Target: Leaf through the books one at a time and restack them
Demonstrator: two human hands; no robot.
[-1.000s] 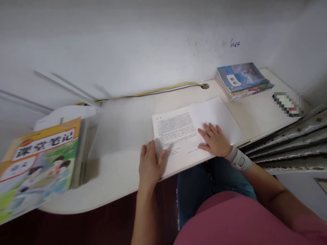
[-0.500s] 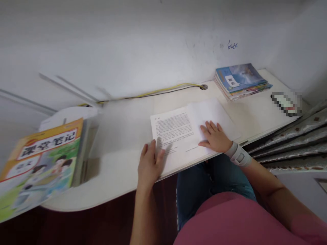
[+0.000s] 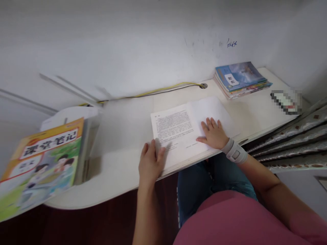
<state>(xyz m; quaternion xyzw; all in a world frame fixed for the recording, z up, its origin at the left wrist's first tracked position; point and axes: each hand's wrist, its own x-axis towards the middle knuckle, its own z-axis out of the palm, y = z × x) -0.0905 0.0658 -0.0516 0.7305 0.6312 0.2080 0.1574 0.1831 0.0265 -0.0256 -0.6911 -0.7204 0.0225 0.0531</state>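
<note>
An open book [image 3: 176, 119] lies on the white desk [image 3: 120, 136], its left page printed and its right page blank. My right hand [image 3: 214, 133] rests flat on the blank page near the fold, fingers spread, with a grey band around the wrist. At the lower left corner of the printed page is my left hand [image 3: 151, 161], fingers apart and holding nothing. Whether its fingertips touch the page edge or only the desk I cannot tell.
A stack of books [image 3: 241, 80] sits at the back right, beside a blurred-out object [image 3: 286, 102]. More books with a colourful cover [image 3: 48, 163] stand at the left end. A yellow cable [image 3: 163, 89] runs along the wall. A patterned curtain [image 3: 293, 139] hangs at the right.
My right hand has shifted slightly left and up on the blank page. My left hand stays almost where it was, and the book has not visibly moved.
</note>
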